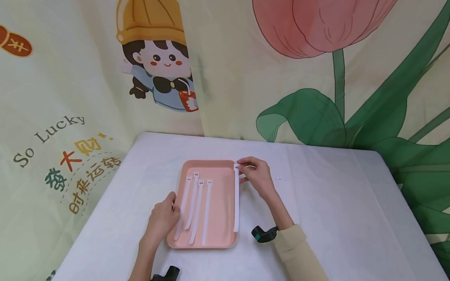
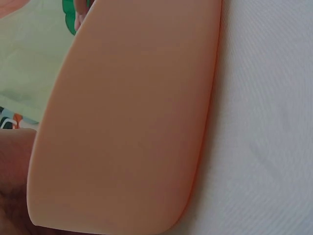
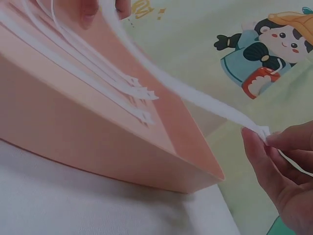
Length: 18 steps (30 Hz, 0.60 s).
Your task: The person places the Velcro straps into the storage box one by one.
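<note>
A pink tray (image 1: 219,168) lies on the white table, and several white cable ties (image 1: 197,203) lie side by side in its left half. My right hand (image 1: 254,171) pinches the head end of another white tie (image 1: 236,199), which runs down the tray's right side. In the right wrist view that tie (image 3: 195,95) arcs above the tray (image 3: 98,152) to my fingertips (image 3: 257,147). My left hand (image 1: 165,216) rests against the tray's left rim, fingers touching the nearest tie. The left wrist view shows only the tray's outer wall (image 2: 132,122) close up.
The table wears a white cloth (image 1: 334,203) and reaches a printed fabric backdrop (image 1: 246,78) behind. Black wrist-camera mounts (image 1: 263,234) sit at my forearms. A second white tie piece (image 1: 247,171) shows behind my right hand.
</note>
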Available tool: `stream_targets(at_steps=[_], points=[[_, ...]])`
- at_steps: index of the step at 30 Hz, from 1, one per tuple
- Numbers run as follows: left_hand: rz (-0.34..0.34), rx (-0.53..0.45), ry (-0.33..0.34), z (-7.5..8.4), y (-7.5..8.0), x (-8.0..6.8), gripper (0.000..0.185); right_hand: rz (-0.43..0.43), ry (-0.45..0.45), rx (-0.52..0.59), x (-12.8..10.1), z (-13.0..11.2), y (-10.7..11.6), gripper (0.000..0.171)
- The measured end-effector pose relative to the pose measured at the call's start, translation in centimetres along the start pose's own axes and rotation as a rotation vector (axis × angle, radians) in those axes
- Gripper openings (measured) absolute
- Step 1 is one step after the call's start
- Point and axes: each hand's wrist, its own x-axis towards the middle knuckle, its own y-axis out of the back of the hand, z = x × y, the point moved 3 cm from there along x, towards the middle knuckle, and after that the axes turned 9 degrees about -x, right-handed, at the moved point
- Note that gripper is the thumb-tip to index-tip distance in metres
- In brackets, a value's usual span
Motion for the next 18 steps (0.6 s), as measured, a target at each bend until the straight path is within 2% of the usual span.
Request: stream_targets(at_steps=[8,14,18], points=[[0.002,-0.007,-0.01,0.0,-0.2,-0.1,0.008,-0.02,0.024,0.023,-0.1,-0.2,-2.0,0.019],[0.001,0.006,-0.005,-0.1,-0.1,-0.2,0.008,-0.075,0.031,-0.012,-0.4,-0.4,-3.6,0.018],[-0.002,-0.003,-0.009,-0.1,-0.1,-0.1,0.007,-0.083,0.044,-0.049,-0.5,-0.6,-4.4,0.016]])
